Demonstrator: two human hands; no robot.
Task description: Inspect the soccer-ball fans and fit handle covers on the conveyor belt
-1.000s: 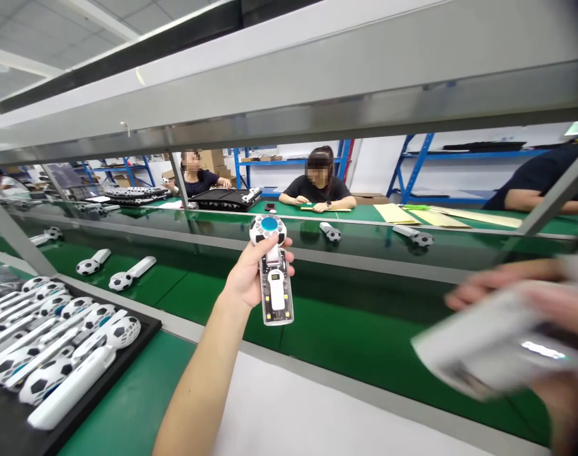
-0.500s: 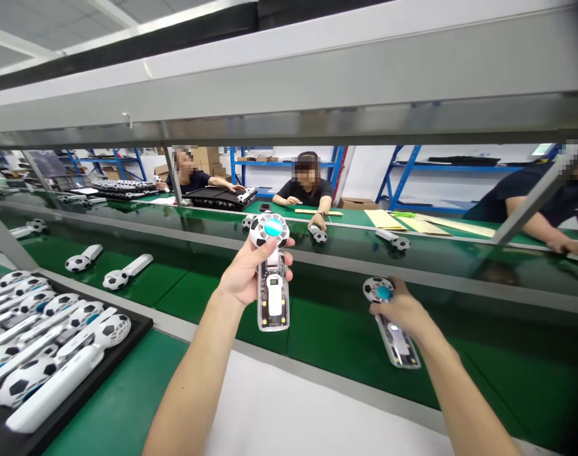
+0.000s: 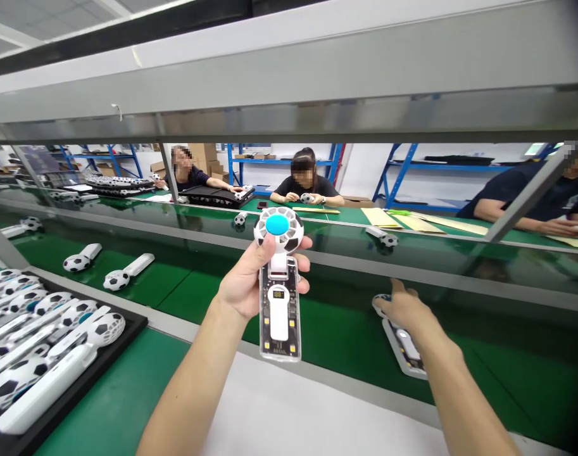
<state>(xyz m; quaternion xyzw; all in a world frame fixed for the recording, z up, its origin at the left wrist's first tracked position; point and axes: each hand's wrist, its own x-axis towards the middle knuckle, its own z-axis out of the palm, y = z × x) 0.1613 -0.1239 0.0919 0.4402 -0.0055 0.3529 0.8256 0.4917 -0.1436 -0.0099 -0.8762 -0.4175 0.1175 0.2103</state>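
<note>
My left hand (image 3: 245,284) holds a handheld fan (image 3: 279,297) upright in front of me. The fan has a football-pattern head with a blue centre and a clear handle with a small lit display. My right hand (image 3: 405,310) rests on top of a second fan (image 3: 402,345), which lies flat on the green conveyor belt (image 3: 345,342). The right hand's fingers are spread over the fan's head, and whether they still grip it is unclear.
A black tray (image 3: 127,335) at the left holds several white football fans. Two fans (image 3: 127,271) lie on the belt further left, more beyond. A metal shelf beam (image 3: 289,114) crosses overhead. Three people sit at the far table (image 3: 355,215).
My right hand has lowered the second fan flat onto the belt. My left hand has brought its fan closer and a little lower.
</note>
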